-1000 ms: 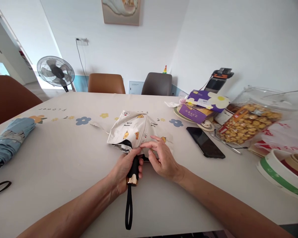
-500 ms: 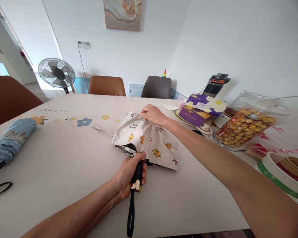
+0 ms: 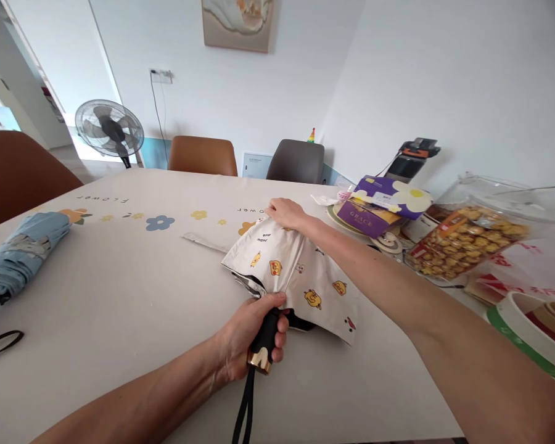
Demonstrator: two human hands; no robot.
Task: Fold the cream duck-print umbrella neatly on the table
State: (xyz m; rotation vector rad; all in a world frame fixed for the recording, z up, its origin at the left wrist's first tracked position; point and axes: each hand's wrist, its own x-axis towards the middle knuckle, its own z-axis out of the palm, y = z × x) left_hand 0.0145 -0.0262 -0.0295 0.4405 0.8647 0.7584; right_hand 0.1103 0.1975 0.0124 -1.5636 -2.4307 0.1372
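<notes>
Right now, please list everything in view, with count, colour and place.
Table: 1, whitish, foreground
Patterned umbrella: 1, white and yellow, centre
Folded umbrella: 1, blue, left
Chairs: 3, brown and grey, around table
Fan: 1, dark, back left
Picture: 1, beige, top
Cone: 1, multicoloured, behind grey chair
Packages: 2, purple, right
Device: 1, black, behind packages
Snack jar: 1, clear, right
Plastic bag: 1, white, right
Roll: 1, white and green, right edge
Left hand: 1, bare, around handle
Right hand: 1, bare, on canopy

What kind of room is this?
Probably a dining area in a home: chairs, one brown and one grey, stand along a flower-printed table, a large jar of snacks sits on it, and a picture hangs on the wall.
</notes>
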